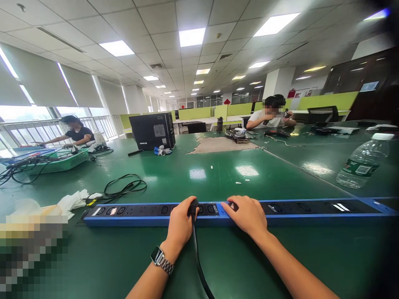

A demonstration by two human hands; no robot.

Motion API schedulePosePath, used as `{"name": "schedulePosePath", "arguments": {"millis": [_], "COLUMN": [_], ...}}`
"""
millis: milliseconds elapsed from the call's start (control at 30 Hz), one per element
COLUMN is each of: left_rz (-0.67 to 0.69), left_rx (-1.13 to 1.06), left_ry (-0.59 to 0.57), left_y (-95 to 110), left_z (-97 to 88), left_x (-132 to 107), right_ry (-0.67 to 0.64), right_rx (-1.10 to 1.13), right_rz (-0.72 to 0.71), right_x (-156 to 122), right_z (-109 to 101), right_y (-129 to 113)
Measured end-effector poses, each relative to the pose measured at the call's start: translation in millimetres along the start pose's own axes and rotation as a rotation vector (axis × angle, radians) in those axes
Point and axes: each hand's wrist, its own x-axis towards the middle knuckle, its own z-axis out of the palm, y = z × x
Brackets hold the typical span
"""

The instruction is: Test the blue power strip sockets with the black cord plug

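Power strip (213,209), long, blue-edged and black-faced, lies flat across the lower middle of the frame on the green table (140,249), reaching the right edge. Nearest me, a thick black cord (200,265) rises from the bottom of the frame to the plug (193,205), which my left hand (181,222), with the watch (158,255) on its wrist, has pinched between thumb and fingers over the strip's face; my fingers cover its front, so I cannot tell whether it is seated. My right hand (247,214) lies on the strip just right of centre, fingers bent toward the far edge; I cannot tell whether it clamps or only presses. I judge the strip stiff and fairly heavy, its smooth casing apt to slide on the glossy table, so a hold across both long edges near the plug should steady it best. The plug looks hard and sturdy; its body is the place to grip, not the cord, which seems springy enough to tug. Beyond the strip, left of centre, lies a looped cable (120,192), with tissue (75,201) near it; a bottle (361,166) is at the right. Farther off are a basket (67,160) at middle left, a computer (152,132) left of centre, one person (81,133) at the left and another person (271,116) at upper right.
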Motion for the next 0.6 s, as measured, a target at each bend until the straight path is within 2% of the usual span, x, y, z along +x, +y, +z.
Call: {"name": "schedulePosePath", "arguments": {"millis": [233,600], "left_rz": [0.027,0.004], "left_rx": [0.116,0.313], "left_ry": [0.028,-0.031], "left_y": [1,8], "left_z": [-2.3,-21.4], "left_x": [0,-3], "right_ry": [0.011,0.001], "right_rx": [0.002,0.019], "right_rz": [-0.002,-0.002], "right_x": [0,0], "right_z": [2,-1], "right_y": [1,1]}}
